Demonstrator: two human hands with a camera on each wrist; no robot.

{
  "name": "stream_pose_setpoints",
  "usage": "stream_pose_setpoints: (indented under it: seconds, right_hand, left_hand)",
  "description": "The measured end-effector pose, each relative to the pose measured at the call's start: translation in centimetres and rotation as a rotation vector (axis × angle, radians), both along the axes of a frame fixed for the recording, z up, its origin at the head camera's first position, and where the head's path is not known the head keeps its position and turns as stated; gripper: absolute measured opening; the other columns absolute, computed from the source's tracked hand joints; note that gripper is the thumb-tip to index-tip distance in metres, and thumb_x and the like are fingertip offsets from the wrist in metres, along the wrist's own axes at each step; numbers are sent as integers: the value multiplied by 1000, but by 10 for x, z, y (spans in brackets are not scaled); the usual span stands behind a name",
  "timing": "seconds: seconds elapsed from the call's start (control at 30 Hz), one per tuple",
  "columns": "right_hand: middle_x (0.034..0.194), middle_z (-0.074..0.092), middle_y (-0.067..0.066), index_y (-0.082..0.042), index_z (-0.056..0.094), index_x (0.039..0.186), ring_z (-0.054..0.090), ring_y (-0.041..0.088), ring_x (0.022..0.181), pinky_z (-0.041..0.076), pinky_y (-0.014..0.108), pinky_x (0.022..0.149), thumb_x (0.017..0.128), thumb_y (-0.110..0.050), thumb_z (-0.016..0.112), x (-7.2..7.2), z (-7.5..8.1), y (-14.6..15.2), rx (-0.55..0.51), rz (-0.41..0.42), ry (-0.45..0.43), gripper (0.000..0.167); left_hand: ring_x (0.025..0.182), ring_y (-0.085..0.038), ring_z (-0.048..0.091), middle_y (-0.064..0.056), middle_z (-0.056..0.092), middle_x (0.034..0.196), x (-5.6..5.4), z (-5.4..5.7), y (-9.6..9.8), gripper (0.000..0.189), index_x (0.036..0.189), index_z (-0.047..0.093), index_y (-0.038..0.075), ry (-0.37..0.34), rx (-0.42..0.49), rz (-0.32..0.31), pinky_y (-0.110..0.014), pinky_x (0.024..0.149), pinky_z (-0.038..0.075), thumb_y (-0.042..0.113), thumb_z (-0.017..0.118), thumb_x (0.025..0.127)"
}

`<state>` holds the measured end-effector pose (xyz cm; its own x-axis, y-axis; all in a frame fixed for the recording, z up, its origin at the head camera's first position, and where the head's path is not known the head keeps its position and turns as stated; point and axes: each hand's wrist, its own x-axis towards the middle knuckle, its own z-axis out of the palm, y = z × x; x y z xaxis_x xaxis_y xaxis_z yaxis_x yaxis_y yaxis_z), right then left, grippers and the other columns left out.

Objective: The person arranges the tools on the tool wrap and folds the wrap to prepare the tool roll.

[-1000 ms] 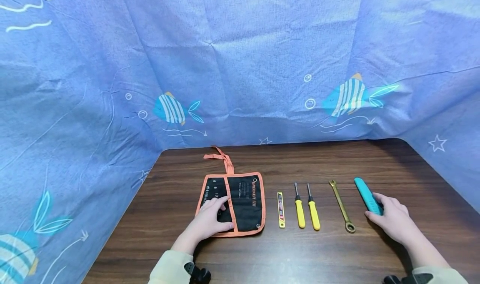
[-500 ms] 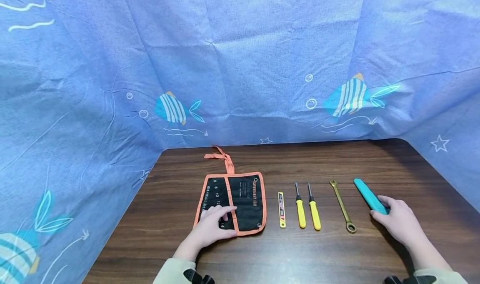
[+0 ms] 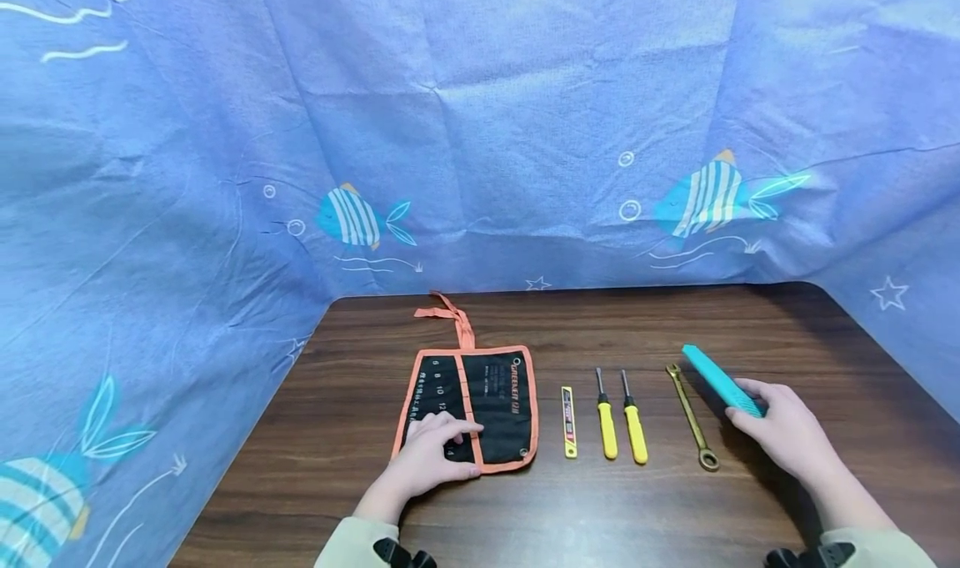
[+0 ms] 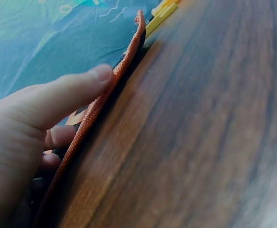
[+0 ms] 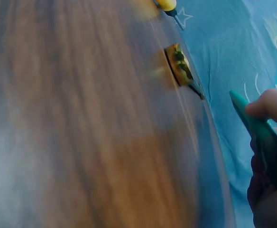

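Your left hand (image 3: pixel 431 458) rests on the orange-edged black pouch (image 3: pixel 504 405), its thumb and index finger apart, the thumb at the near edge. Your right hand (image 3: pixel 783 428) grips the teal tool (image 3: pixel 716 376), held above the table (image 3: pixel 585 518) near the wrench (image 3: pixel 690 415). Between pouch and wrench there lie a yellow strip (image 3: pixel 569 422) and two yellow-handled screwdrivers (image 3: pixel 607 430).

Tool pouch (image 3: pixel 506 401) looks like matt black cloth from where I stand, binding (image 4: pixel 90 116) coarse orange weave; ratchet wrench (image 3: pixel 691 416) brassy metal, shiny; screwdrivers (image 3: pixel 607 432) yellow plastic handles (image 3: pixel 635 436), metal shafts (image 3: pixel 626 384); turquoise tool (image 3: pixel 720 378) smooth plastic, apparently; tabletop (image 3: pixel 577 518) smooth wood grain, glossy with glare; backdrop (image 3: pixel 517 176) creased matt fabric
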<state>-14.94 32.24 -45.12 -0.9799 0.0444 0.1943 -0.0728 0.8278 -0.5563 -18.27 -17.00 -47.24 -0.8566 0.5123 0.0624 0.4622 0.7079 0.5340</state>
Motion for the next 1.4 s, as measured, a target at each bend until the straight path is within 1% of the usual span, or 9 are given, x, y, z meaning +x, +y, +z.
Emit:
stream_pose_setpoints:
  seconds: [0.17,0.27,0.47,0.7,0.83,0.93,1.07,1.23,1.4]
  right_hand:
    - [110,56,23,6,55,123,51,28,89,38,38,66,87,-37,66,-3,6,-14,-7,65,-53,57]
    - [109,58,19,2,57,121,51,24,86,39,35,65,86,-39,66,-5,9,-24,-18,90,-76,55]
    - [111,56,18,-1,60,119,50,23,85,40,36,65,84,-34,70,-8,14,-42,-15,136,-47,49]
    - [107,56,10,-5,62,117,47,20,82,38,34,65,82,-32,72,-12,19,-62,-20,201,-55,45]
    - [101,57,4,-8,63,116,47,18,81,39,34,66,81,-32,73,-15,21,-71,-31,256,-88,44]
    - [98,57,0,-9,64,114,48,17,81,41,34,67,81,-30,73,-18,21,-78,-26,302,-98,41]
    - [98,57,-1,-9,65,113,49,15,81,42,33,68,80,-26,73,-21,20,-88,-11,339,-92,38]
    - [98,56,-2,-9,65,113,49,14,81,42,34,70,80,-25,73,-24,17,-101,-14,367,-98,37]
    - [99,54,-4,-11,65,112,48,15,84,41,35,71,80,-22,72,-28,15,-114,0,430,-49,34]
  left_hand:
    - [86,-7,41,17,47,88,1,0,2,49,118,62,38,26,11,-42,-42,82,28,58,70,73]
    - [85,-6,40,17,46,88,1,0,4,44,115,64,39,36,4,-59,-41,81,28,55,70,75]
    - [88,-6,39,20,46,92,0,-1,6,38,111,65,42,13,-23,-63,-42,85,27,56,68,76]
    - [86,-7,36,18,44,91,-1,0,6,37,112,64,45,42,-44,-85,-39,82,26,55,67,77]
    - [84,-7,35,18,43,90,-2,1,6,36,114,63,46,56,-60,-83,-37,79,26,54,65,79]
    - [84,-7,35,18,44,90,-3,2,6,33,113,64,45,47,-65,-75,-37,79,26,52,64,80]
    - [86,-8,36,18,45,91,-3,2,6,29,109,65,44,22,-58,-61,-38,80,26,49,65,81]
    - [86,-8,38,17,47,91,-1,1,4,26,103,65,39,23,-33,-43,-40,81,26,48,68,79]
    - [87,-7,39,17,47,91,0,-1,2,26,101,65,38,27,-12,-33,-40,82,27,48,69,77]
